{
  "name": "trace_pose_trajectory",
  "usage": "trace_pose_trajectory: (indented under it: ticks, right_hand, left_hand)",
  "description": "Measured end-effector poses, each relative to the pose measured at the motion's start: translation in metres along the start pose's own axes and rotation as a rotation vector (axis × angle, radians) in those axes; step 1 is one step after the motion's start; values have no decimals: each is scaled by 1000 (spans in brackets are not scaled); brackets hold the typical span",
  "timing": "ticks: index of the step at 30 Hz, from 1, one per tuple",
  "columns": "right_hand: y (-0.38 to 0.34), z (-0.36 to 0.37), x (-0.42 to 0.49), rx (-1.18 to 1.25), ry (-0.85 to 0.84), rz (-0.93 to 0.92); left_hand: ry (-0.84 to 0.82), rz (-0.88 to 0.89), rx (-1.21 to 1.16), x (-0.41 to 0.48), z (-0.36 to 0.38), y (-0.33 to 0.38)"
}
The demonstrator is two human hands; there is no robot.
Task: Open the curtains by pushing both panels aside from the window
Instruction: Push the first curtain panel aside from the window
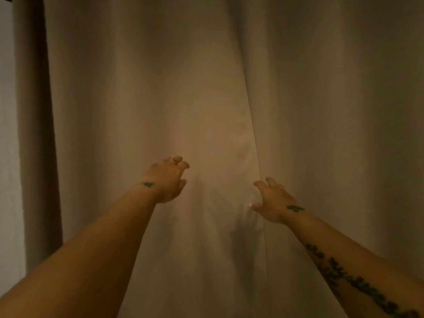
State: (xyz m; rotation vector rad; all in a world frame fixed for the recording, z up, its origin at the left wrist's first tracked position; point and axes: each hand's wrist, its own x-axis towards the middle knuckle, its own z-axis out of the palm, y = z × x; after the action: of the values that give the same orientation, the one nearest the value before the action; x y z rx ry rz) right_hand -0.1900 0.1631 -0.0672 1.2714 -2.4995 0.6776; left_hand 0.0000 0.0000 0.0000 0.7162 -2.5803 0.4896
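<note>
Two beige curtain panels hang closed in front of me. The left panel (142,111) and the right panel (339,111) meet at a vertical seam (252,134) slightly right of centre, the left one overlapping. My left hand (168,180) reaches forward with curled fingers at the left panel, just left of the seam. My right hand (274,201) is lower, fingers spread, at the edge of the right panel by the seam. The cloth wrinkles between the hands. Neither hand clearly grips fabric. The window is hidden behind the curtains.
A dark fold of the left panel's outer edge (36,134) hangs at the far left. Beside it a strip of pale wall (9,157) shows. The light is dim and warm.
</note>
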Motion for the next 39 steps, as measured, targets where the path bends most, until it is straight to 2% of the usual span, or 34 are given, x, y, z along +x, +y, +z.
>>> trace_pose_trajectory:
  ticks: [5, 12, 19, 27, 32, 39]
  right_hand:
    - [7, 34, 54, 180, 115, 28]
    - [10, 74, 121, 378, 361, 60]
    - [8, 101, 151, 488, 549, 66]
    - [-13, 123, 171, 544, 569, 36]
    - [-28, 134, 181, 549, 545, 23]
    - [-53, 146, 196, 597, 519, 107]
  left_hand:
    - [97, 43, 91, 69, 12, -5]
    - [240, 243, 267, 154, 27, 10]
    - [270, 458, 466, 216, 30, 39]
    - [301, 606, 648, 259, 28, 39]
    - [255, 602, 695, 263, 34, 18]
    - [248, 563, 718, 260, 46, -25]
